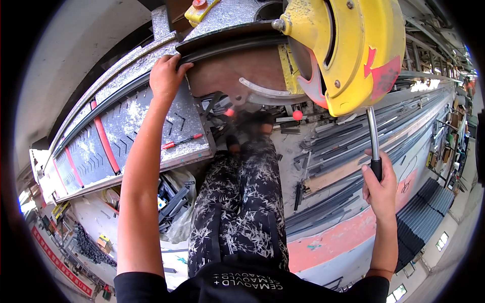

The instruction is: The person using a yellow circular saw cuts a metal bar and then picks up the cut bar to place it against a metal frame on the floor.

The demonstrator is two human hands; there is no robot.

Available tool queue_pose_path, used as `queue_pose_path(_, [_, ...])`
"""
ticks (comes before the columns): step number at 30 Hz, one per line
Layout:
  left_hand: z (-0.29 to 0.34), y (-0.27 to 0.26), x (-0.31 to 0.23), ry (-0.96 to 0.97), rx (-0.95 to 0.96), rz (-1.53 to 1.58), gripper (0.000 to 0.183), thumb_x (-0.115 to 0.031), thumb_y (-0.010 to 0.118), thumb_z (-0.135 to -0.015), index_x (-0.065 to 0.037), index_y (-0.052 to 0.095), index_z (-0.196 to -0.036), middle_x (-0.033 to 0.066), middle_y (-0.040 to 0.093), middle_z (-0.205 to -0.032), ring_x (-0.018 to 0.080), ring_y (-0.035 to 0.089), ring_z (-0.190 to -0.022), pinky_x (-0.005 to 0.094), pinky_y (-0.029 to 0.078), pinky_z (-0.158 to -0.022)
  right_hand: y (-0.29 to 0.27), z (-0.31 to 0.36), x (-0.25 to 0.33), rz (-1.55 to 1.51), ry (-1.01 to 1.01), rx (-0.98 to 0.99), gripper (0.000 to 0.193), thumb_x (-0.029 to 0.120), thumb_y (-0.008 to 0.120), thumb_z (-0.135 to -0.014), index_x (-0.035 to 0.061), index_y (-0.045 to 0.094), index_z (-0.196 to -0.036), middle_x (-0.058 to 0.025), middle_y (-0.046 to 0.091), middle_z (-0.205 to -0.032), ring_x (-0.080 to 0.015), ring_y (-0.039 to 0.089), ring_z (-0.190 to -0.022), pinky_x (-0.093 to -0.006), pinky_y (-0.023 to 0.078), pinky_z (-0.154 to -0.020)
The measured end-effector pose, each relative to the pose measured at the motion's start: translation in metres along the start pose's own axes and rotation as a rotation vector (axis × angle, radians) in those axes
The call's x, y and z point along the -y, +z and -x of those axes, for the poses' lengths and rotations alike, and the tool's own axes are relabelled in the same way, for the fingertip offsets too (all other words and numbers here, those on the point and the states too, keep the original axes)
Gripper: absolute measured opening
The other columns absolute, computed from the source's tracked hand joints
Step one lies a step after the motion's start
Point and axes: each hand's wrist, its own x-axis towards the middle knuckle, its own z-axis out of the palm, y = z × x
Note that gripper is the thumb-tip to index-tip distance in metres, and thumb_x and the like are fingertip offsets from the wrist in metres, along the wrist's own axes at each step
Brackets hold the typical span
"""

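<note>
A yellow cut-off saw [348, 50] with a scuffed red patch on its blade guard stands at the upper right. My right hand [382, 184] is closed round the black grip [376, 169] of its metal lever. At the upper left, my left hand [167, 76] holds a long dark profile [113, 103] against the back of the bench, fingers over it and thumb toward the saw. The profile runs from the far left of the bench toward the blade guard. Its end at the saw is hard to make out.
A red-handled screwdriver [183, 142] lies on the dusty workbench [187, 118]. Offcuts fill a plastic bag [182, 197] under it. Long grey profiles [348, 146] are piled on the right, and dark ribbed stock [424, 217] lies beyond. The saw's brown base plate [242, 73] carries a curved slot.
</note>
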Motion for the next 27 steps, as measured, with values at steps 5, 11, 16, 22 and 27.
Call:
queue_pose_path(5, [-0.0008, 0.0015, 0.0049, -0.002, 0.011, -0.019, 0.046, -0.043, 0.071, -0.079, -0.006, 0.07, -0.106, 0.0115, 0.066, -0.097, 0.0295, 0.063, -0.09, 0.038, 0.05, -0.078, 0.0012, -0.0017, -0.0008, -0.005, -0.005, 0.014, 0.034, 0.006, 0.057, -0.091, -0.0012, 0.05, -0.123, 0.0047, 0.042, -0.063, -0.0021, 0.038, -0.042, -0.0195, 0.034, -0.038])
queue_pose_path(11, [-0.0014, 0.0007, 0.0041, 0.012, 0.003, -0.015, 0.047, -0.045, 0.07, -0.079, -0.007, 0.07, -0.107, 0.0114, 0.065, -0.094, 0.0292, 0.063, -0.089, 0.039, 0.05, -0.077, 0.0021, -0.0025, -0.0034, -0.015, -0.005, 0.016, 0.033, 0.006, 0.056, -0.091, -0.001, 0.05, -0.123, 0.0049, 0.041, -0.063, -0.0019, 0.039, -0.042, -0.0194, 0.034, -0.038])
queue_pose_path(16, [-0.0017, 0.0002, 0.0041, 0.018, 0.008, -0.023, 0.047, -0.045, 0.07, -0.079, -0.006, 0.07, -0.107, 0.0115, 0.065, -0.093, 0.029, 0.062, -0.089, 0.039, 0.05, -0.077, 0.0038, -0.0032, -0.0048, -0.01, -0.003, 0.011, 0.033, 0.007, 0.057, -0.092, -0.0006, 0.05, -0.123, 0.0049, 0.042, -0.063, -0.0017, 0.039, -0.042, -0.0194, 0.034, -0.038])
queue_pose_path(22, [-0.0017, -0.0018, 0.001, 0.012, 0.017, -0.04, 0.045, -0.041, 0.072, -0.08, -0.004, 0.071, -0.106, 0.0115, 0.066, -0.099, 0.0294, 0.064, -0.089, 0.0371, 0.051, -0.077, 0.0037, -0.0035, -0.0059, -0.022, -0.001, 0.019, 0.033, 0.007, 0.057, -0.092, 0.0, 0.05, -0.123, 0.0049, 0.042, -0.064, -0.0017, 0.039, -0.042, -0.0194, 0.034, -0.038])
queue_pose_path(27, [-0.0007, -0.0005, 0.003, 0.023, -0.007, -0.031, 0.045, -0.041, 0.071, -0.08, -0.004, 0.071, -0.105, 0.0117, 0.067, -0.098, 0.0292, 0.064, -0.089, 0.0373, 0.051, -0.077, 0.0058, -0.0046, -0.0062, -0.033, 0.009, 0.019, 0.033, 0.007, 0.057, -0.092, 0.0001, 0.05, -0.123, 0.0053, 0.042, -0.063, -0.0016, 0.039, -0.042, -0.0191, 0.034, -0.038])
